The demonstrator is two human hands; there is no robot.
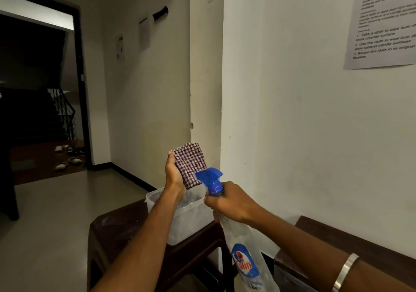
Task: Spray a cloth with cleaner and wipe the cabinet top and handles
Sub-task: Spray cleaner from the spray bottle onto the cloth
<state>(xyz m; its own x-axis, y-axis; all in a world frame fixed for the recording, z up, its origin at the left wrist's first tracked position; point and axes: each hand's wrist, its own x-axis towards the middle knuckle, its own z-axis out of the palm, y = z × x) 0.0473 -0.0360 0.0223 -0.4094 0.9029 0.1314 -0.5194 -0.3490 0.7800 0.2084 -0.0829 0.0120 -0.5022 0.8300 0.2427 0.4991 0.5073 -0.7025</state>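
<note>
Left hand (173, 174) grasps folded checked cloth (190, 164), held upright above tub (186, 215), thumb along cloth's left edge. Right hand (231, 204) clenched round neck of spray bottle (243, 253); blue nozzle (209, 175) at 11 o'clock from hand, just beside cloth's lower right corner. Bottle body slants down toward 5 o'clock. Tub sits on dark stool (126, 231). Cabinet top (351, 237) at 4 o'clock of hands, along wall. Paper notice (382, 23) at 1 o'clock on wall.
</note>
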